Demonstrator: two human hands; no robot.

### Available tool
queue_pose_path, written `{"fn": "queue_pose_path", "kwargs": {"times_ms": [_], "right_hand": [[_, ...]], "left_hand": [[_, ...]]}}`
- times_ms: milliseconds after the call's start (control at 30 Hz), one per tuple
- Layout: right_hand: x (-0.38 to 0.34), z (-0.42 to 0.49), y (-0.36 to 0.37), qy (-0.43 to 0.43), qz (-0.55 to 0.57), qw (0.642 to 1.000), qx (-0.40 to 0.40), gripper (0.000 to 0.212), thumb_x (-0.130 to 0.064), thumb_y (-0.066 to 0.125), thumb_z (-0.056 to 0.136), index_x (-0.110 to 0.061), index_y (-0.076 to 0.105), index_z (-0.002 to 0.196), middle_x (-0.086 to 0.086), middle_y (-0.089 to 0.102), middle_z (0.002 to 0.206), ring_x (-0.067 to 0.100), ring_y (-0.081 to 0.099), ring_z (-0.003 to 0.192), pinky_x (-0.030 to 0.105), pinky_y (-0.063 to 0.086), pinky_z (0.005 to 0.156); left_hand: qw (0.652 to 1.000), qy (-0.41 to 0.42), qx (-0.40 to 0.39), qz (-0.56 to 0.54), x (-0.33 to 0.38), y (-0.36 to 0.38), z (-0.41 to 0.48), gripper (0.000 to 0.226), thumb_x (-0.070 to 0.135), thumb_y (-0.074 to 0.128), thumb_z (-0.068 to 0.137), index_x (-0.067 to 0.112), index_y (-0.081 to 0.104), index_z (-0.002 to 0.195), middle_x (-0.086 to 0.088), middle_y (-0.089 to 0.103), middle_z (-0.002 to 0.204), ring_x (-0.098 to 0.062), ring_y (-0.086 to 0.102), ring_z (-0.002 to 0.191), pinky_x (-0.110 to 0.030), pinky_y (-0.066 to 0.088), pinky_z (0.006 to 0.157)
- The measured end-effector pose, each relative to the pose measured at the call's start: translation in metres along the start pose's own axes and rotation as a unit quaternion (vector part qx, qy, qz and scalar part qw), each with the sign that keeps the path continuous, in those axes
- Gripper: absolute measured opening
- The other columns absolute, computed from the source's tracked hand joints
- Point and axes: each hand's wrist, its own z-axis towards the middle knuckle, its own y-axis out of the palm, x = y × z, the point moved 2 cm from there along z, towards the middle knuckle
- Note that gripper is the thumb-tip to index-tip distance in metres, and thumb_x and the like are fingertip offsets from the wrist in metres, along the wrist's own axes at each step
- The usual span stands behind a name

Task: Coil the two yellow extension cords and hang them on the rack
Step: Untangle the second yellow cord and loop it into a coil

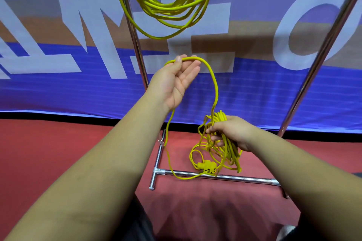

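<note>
Left hand point(174, 82): raised, palm up, fingers nearly straight. The thumb pins one strand of the second cord point(216, 94) against the fingertips. Judged reason: the lift draws out a length to size the next loop.

From the pinch the strand arcs over and drops to the right hand point(231, 133), which sits lower and to the right of the left hand. The other leg falls past the left wrist toward the floor point(58, 152).

Right hand: fingers curled round the gathered loops of the same cord, probably to keep them from spilling. The loops hang below this hand. The socket block point(207, 169) dangles beneath them, at the base bar of the rack point(244, 179); contact cannot be told.

First cord point(166, 0): coiled and hanging on the rack, above and beyond the left hand, well apart from both hands. Judged: one cord done, second coil in progress.
</note>
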Motion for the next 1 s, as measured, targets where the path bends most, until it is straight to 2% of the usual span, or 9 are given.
{"fn": "queue_pose_path", "kwargs": {"times_ms": [100,200,300,367,467,600,733,900,1000], "right_hand": [[-0.002,-0.003,0.001,-0.009,0.024,1.000,0.001,0.007,-0.006,0.066,0.096,-0.007,0.072,0.094,0.011,0.080,0.092,0.017,0.070,0.064,0.035,0.057,0.062],[-0.008,-0.006,0.003,-0.021,0.036,0.999,0.005,0.006,-0.005,0.065,0.095,-0.007,0.071,0.095,0.008,0.077,0.084,0.014,0.062,0.057,0.033,0.054,0.058],[-0.011,-0.008,0.002,-0.034,0.028,0.999,0.014,0.005,-0.006,0.067,0.093,-0.008,0.071,0.092,0.006,0.074,0.076,0.013,0.057,0.054,0.032,0.052,0.059],[-0.015,-0.010,0.002,-0.041,0.028,0.998,0.025,0.009,-0.009,0.068,0.091,-0.009,0.074,0.085,0.008,0.066,0.069,0.014,0.054,0.052,0.032,0.051,0.060],[-0.021,-0.011,0.000,-0.060,0.050,0.996,0.047,0.015,-0.014,0.069,0.091,-0.012,0.078,0.079,0.012,0.064,0.074,0.015,0.054,0.053,0.031,0.053,0.060],[-0.032,-0.014,-0.002,-0.079,0.074,0.993,0.044,0.015,-0.015,0.068,0.095,-0.010,0.079,0.086,0.007,0.059,0.065,0.015,0.051,0.052,0.029,0.051,0.056],[-0.035,-0.020,0.001,-0.094,0.110,0.989,0.018,0.014,-0.013,0.071,0.098,-0.001,0.077,0.101,-0.001,0.066,0.060,0.014,0.047,0.050,0.027,0.045,0.052],[-0.034,-0.022,0.003,-0.103,0.098,0.990,0.006,0.008,-0.015,0.083,0.089,-0.008,0.079,0.087,0.009,0.052,0.063,0.018,0.046,0.051,0.029,0.044,0.052],[-0.031,-0.019,0.004,-0.105,0.082,0.991,0.007,0.017,-0.015,0.087,0.085,-0.009,0.073,0.093,0.008,0.050,0.062,0.019,0.047,0.052,0.030,0.046,0.053]], "left_hand": [[0.999,-0.019,0.041,-0.015,-0.003,-0.005,0.004,0.024,0.018,0.045,0.111,-0.002,0.059,0.109,-0.021,0.077,0.095,-0.028,0.079,0.083,-0.036,0.066,0.072],[0.995,-0.050,0.091,0.008,-0.010,-0.017,0.010,0.052,0.042,0.034,0.112,-0.001,0.062,0.105,-0.018,0.078,0.099,-0.028,0.079,0.085,-0.040,0.065,0.076],[0.987,-0.118,0.099,0.033,-0.021,-0.035,0.014,0.080,0.061,0.018,0.108,-0.005,0.057,0.128,-0.021,0.076,0.115,-0.035,0.076,0.101,-0.045,0.062,0.085],[0.977,-0.174,0.081,0.090,-0.028,-0.039,0.012,0.088,0.071,0.021,0.102,-0.004,0.048,0.140,-0.020,0.075,0.119,-0.037,0.073,0.108,-0.046,0.059,0.091],[0.935,-0.233,0.048,0.263,-0.048,-0.035,0.001,0.070,0.067,0.048,0.097,0.008,0.057,0.133,-0.014,0.074,0.122,-0.033,0.070,0.111,-0.044,0.055,0.096],[0.898,-0.199,0.018,0.392,-0.077,-0.037,-0.001,0.006,0.020,0.063,0.101,0.020,0.066,0.106,-0.003,0.073,0.105,-0.015,0.073,0.085,-0.030,0.056,0.082],[0.911,-0.127,0.038,0.390,-0.068,-0.037,0.004,0.012,0.015,0.061,0.102,0.015,0.071,0.109,-0.003,0.074,0.094,-0.012,0.069,0.081,-0.028,0.058,0.078],[0.953,-0.091,0.041,0.285,-0.049,-0.025,0.002,0.013,0.013,0.061,0.102,0.007,0.071,0.108,-0.007,0.075,0.093,-0.016,0.076,0.081,-0.028,0.063,0.072],[0.973,-0.083,0.037,0.214,-0.040,-0.016,0.002,0.013,0.012,0.064,0.101,0.003,0.071,0.107,-0.008,0.075,0.090,-0.017,0.077,0.081,-0.026,0.062,0.071]]}}
